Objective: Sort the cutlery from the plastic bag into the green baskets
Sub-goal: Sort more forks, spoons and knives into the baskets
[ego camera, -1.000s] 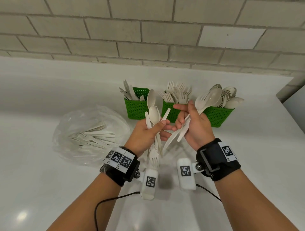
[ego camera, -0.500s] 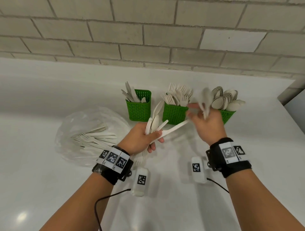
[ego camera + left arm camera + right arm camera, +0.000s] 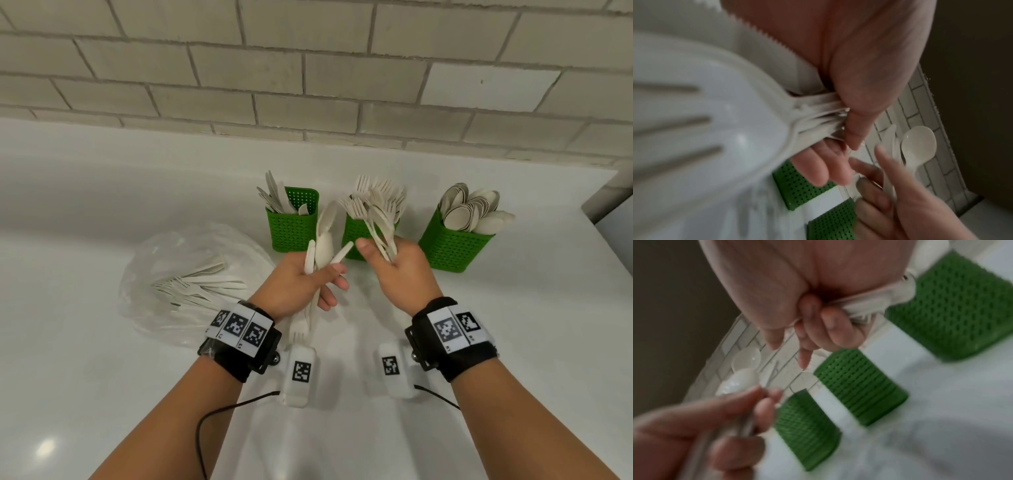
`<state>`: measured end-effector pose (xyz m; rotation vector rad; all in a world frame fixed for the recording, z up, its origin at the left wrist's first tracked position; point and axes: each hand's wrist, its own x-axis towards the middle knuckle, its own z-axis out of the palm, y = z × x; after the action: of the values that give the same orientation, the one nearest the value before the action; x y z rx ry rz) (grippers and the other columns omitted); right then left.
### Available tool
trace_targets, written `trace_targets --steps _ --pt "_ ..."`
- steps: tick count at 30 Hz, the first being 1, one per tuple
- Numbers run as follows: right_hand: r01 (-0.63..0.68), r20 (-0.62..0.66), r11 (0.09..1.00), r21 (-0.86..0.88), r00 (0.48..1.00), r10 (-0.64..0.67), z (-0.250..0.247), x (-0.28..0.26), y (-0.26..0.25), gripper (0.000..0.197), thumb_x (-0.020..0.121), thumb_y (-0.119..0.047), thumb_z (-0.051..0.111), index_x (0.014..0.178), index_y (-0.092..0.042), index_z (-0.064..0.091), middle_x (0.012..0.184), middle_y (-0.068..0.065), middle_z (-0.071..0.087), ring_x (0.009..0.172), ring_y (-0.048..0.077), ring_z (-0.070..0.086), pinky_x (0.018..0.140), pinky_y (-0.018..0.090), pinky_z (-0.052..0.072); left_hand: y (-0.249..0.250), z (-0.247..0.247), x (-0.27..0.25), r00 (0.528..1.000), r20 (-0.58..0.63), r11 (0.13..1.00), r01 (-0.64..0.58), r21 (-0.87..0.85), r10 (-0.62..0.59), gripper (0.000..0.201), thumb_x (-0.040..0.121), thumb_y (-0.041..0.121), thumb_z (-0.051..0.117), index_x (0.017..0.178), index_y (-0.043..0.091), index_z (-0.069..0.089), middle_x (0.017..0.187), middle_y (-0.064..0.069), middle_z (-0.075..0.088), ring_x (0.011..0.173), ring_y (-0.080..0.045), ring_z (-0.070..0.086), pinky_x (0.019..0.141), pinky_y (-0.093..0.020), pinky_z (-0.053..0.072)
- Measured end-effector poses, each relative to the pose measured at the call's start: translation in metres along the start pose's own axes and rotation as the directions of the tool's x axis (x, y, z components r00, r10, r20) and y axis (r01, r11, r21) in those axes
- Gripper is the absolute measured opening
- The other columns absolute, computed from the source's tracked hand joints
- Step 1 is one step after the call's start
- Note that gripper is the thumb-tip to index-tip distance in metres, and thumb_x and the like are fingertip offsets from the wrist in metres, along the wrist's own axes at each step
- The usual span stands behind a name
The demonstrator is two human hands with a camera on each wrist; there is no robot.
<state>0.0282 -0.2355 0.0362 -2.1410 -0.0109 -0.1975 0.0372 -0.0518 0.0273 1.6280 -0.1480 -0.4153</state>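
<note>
Head view, key relation: forks (image 3: 378,222) in the right hand (image 3: 399,274) stand steeply, tines up, directly in front of the middle green basket (image 3: 352,236) at centre frame; right hand nearer it
Right hand: fingers curled round the fork handles
Left hand (image 3: 298,281): clutches a mixed bunch (image 3: 322,246), spoons up, a fork hanging below
Plastic bag (image 3: 191,274): left of frame, more cutlery inside
Other baskets: knife basket (image 3: 291,233) left, spoon basket (image 3: 452,246) right

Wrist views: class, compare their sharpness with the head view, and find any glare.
Head view: sharp, with a soft glare spot on the counter. Left wrist view: near fork out of focus, spoon clearer. Right wrist view: motion-smeared throughout, green baskets streaked.
</note>
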Motion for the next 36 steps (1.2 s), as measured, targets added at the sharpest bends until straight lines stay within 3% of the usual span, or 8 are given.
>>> trace_targets --steps 8,13,17,21,24,30,33,36 --pt "-0.042 -0.169 0.977 0.211 0.982 0.079 -0.01 0.011 -0.002 0.019 0.087 -0.024 0.072 0.075 -0.009 0.068 0.057 -0.008 0.056 0.052 0.005 0.05 0.057 0.025 0.039 -0.007 -0.013 -0.002 1.0 -0.005 1.0 0.021 0.001 -0.021 0.019 0.097 0.012 0.058 0.101 -0.004 0.066 0.085 -0.014 0.074 0.053 -0.018 0.061 0.053 -0.032 0.055" --pt "0.147 0.044 0.861 -0.486 0.989 -0.144 -0.017 0.003 -0.006 0.059 0.059 -0.059 0.083 0.104 -0.024 0.068 0.094 -0.004 0.047 0.077 0.014 0.05 0.064 0.028 0.042 -0.006 -0.023 0.001 0.998 -0.006 0.985 -0.066 0.159 0.068 0.012 0.096 0.008 0.059 0.087 0.004 0.066 0.073 -0.008 0.072 0.045 -0.02 0.058 0.051 -0.026 0.049" --pt "0.239 0.306 0.727 -0.644 0.951 -0.042 -0.002 0.002 -0.017 0.042 0.076 -0.058 0.071 0.063 -0.027 0.047 0.079 -0.003 0.048 0.073 0.019 0.052 0.057 0.03 0.032 0.003 -0.013 0.001 0.993 -0.009 0.99 -0.121 0.078 0.122 0.016 0.097 0.006 0.054 0.098 0.005 0.071 0.056 -0.01 0.064 0.048 -0.022 0.057 0.059 -0.028 0.052" --pt "-0.076 0.152 0.996 -0.041 0.985 0.081 0.002 0.002 -0.003 0.036 0.093 -0.036 0.063 0.065 -0.013 0.063 0.05 -0.004 0.055 0.047 0.013 0.055 0.05 0.028 0.04 0.004 -0.009 -0.001 0.993 -0.09 0.994 -0.086 -0.072 0.079 0.021 0.099 0.018 0.055 0.106 0.004 0.067 0.07 -0.006 0.07 0.045 -0.017 0.057 0.052 -0.026 0.051" --pt "-0.138 0.073 0.94 0.311 0.99 0.122 0.006 0.002 -0.017 0.022 0.092 -0.029 0.064 0.081 -0.012 0.072 0.051 -0.016 0.06 0.05 -0.002 0.057 0.055 0.014 0.042 0.004 -0.004 -0.003 0.998 -0.019 0.995 -0.057 -0.077 0.055 0.022 0.096 0.02 0.058 0.109 0.005 0.068 0.073 -0.009 0.071 0.046 -0.017 0.059 0.052 -0.025 0.051" --pt "-0.069 0.168 0.929 0.364 0.986 0.008 0.014 0.004 -0.028 0.023 0.08 -0.019 0.078 0.078 0.003 0.069 0.058 0.019 0.062 0.051 0.023 0.057 0.054 0.026 0.049 0.006 0.009 -0.004 0.995 0.074 0.992 -0.052 -0.113 0.06 0.01 0.096 0.008 0.058 0.101 0.005 0.066 0.073 -0.012 0.069 0.053 -0.02 0.065 0.052 -0.027 0.055" --pt "-0.045 0.05 0.943 0.33 0.998 0.03 0.01 0.01 -0.019 0.019 0.087 -0.021 0.072 0.08 -0.004 0.069 0.075 0.011 0.072 0.068 0.018 0.067 0.067 0.028 0.053 0.003 0.006 -0.005 0.998 0.047 0.984 -0.026 -0.175 0.035 0.018 0.097 0.015 0.055 0.104 -0.001 0.063 0.083 -0.014 0.072 0.063 -0.024 0.069 0.058 -0.034 0.059" --pt "-0.071 0.028 0.929 0.364 0.997 0.066 0.007 0.014 -0.013 0.017 0.091 -0.021 0.066 0.079 -0.009 0.066 0.059 -0.006 0.065 0.054 0.001 0.057 0.051 0.016 0.044 0.002 0.005 -0.004 0.999 0.008 0.982 -0.042 -0.187 0.044 0.025 0.099 0.016 0.053 0.108 -0.006 0.06 0.086 -0.012 0.074 0.063 -0.024 0.069 0.057 -0.035 0.059"
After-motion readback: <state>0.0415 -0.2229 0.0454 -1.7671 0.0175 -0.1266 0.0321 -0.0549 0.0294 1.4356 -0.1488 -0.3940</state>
